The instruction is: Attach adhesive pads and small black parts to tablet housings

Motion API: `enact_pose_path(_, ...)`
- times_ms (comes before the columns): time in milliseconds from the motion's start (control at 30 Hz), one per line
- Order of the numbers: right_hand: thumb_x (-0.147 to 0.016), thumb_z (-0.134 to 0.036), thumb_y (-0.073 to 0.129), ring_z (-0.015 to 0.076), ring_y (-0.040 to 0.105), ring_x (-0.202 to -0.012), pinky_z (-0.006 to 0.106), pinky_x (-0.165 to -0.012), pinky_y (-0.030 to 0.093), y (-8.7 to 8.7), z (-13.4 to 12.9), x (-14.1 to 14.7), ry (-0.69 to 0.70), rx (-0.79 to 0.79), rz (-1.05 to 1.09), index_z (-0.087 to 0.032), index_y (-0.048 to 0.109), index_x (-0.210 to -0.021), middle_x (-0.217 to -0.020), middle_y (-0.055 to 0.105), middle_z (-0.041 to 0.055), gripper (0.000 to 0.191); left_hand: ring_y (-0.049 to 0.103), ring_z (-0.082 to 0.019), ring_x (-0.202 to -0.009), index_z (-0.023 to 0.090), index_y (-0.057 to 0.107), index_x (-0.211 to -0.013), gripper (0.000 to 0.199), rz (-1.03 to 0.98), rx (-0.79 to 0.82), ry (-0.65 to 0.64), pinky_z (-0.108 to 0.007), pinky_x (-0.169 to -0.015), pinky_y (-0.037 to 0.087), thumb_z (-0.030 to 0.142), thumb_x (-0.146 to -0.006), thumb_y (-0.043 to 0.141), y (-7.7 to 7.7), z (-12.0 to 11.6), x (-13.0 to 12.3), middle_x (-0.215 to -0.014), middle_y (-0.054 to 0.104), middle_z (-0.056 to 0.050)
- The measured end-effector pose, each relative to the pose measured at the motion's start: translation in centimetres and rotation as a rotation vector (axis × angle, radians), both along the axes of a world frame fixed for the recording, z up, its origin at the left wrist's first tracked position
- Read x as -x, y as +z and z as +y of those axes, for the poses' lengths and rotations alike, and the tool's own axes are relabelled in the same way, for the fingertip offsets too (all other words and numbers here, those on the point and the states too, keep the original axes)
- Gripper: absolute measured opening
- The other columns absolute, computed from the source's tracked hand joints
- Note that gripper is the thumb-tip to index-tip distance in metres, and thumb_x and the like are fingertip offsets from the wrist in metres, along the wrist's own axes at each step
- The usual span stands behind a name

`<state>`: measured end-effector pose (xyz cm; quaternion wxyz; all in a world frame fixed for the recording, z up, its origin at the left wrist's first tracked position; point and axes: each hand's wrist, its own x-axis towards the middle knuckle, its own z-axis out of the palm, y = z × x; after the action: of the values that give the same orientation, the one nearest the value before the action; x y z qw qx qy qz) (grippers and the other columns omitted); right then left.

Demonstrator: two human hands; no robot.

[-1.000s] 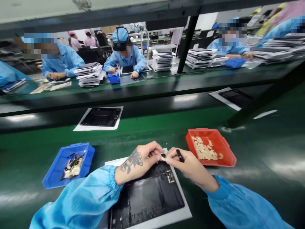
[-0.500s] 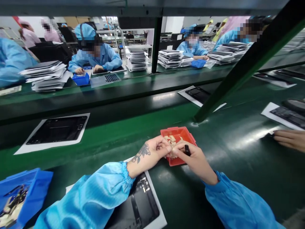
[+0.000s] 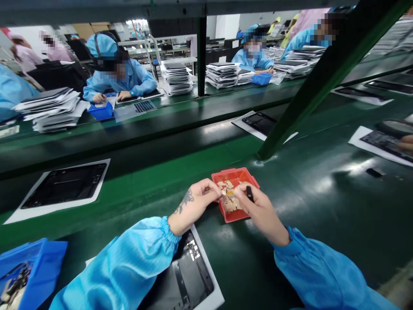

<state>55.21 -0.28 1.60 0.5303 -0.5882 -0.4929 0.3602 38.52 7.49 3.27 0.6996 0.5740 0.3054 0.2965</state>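
Over a red plastic tray (image 3: 230, 174) holding several small tan pieces, my two hands face each other with the fingertips a short way apart. My left hand (image 3: 200, 202) pinches a small pale piece, too small to name. My right hand (image 3: 260, 211) has thumb and finger closed at a small yellowish piece (image 3: 229, 192) between the hands; its far side is partly hidden. A short black object (image 3: 249, 193) shows at my right fingers; whether it is worn or held I cannot tell. Under my left forearm lies a black device panel (image 3: 190, 275) on white paper.
A blue bin (image 3: 48, 271) of small parts stands at lower left. Another black panel (image 3: 64, 183) lies beyond it. A slanted green post (image 3: 290, 110) rises right of the tray. A small black object (image 3: 374, 172) and a co-worker's fingers (image 3: 407, 144) are at the right.
My hands have drawn slightly apart, and the yellowish piece now shows between them. At the right, the co-worker's hand has moved away from the small black object. The view has shifted slightly.
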Motion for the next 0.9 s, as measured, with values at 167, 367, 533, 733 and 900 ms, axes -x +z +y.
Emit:
enact_pose_path(167, -0.090, -0.042, 0.057, 0.0074, 0.030, -0.047, 0.021, -0.046, 0.027, -0.9, 0.1, -0.3, -0.232, -0.030, 0.161, -0.020, 0.052, -0.079, -0.055, 0.037, -0.0071, 0.026, 0.052, -0.015, -0.078, 0.017, 0.058, -0.070, 0.017, 0.261, -0.467, 0.225, -0.030, -0.077, 0.040, 0.027, -0.083, 0.062, -0.9, 0.6, -1.5, -0.076, 0.057, 0.000)
enact_pose_path(367, -0.091, -0.042, 0.057, 0.0080, 0.031, -0.047, 0.022, -0.046, 0.027, -0.7, -0.1, -0.4, -0.212, -0.062, 0.103, -0.020, 0.052, -0.078, -0.055, 0.039, -0.0066, 0.026, 0.048, -0.020, -0.089, 0.021, 0.069, -0.078, 0.019, 0.448, -0.833, 0.085, -0.036, -0.084, 0.038, 0.012, -0.083, 0.053, -1.4, 0.6, -3.1, -0.083, 0.058, -0.003)
enact_pose_path(533, -0.092, -0.043, 0.054, 0.0093, 0.033, -0.047, 0.024, -0.048, 0.030, -0.1, -0.4, -0.2, -0.086, -0.061, 0.038, -0.020, 0.052, -0.079, -0.055, 0.040, -0.0059, 0.026, 0.054, -0.019, -0.091, 0.018, 0.071, -0.084, 0.019, 0.133, -0.475, -0.011, -0.032, -0.087, 0.041, 0.014, -0.083, 0.053, -0.3, 0.6, -2.1, -0.089, 0.061, -0.004)
enact_pose_path(733, -0.094, -0.040, 0.050, 0.0119, 0.046, -0.057, 0.025, -0.056, 0.038, 0.3, -0.5, 0.1, -0.032, -0.061, -0.102, -0.020, 0.054, -0.077, -0.066, 0.051, -0.0015, 0.026, 0.057, -0.016, -0.083, 0.015, 0.068, -0.078, 0.010, -0.016, -0.203, -0.021, -0.025, -0.080, 0.043, 0.024, -0.081, 0.064, 0.7, 0.0, -1.2, -0.083, 0.062, -0.002)
enact_pose_path(900, -0.089, -0.038, 0.057, 0.0162, 0.057, -0.070, 0.027, -0.065, 0.043, 0.4, -0.5, 0.1, -0.175, -0.058, -0.233, -0.019, 0.063, -0.079, -0.076, 0.063, 0.0015, 0.022, 0.057, -0.015, -0.084, 0.016, 0.071, -0.081, 0.010, 0.014, -0.236, 0.060, -0.025, -0.079, 0.043, 0.025, -0.080, 0.066, 0.4, -0.1, -1.2, -0.086, 0.062, -0.002)
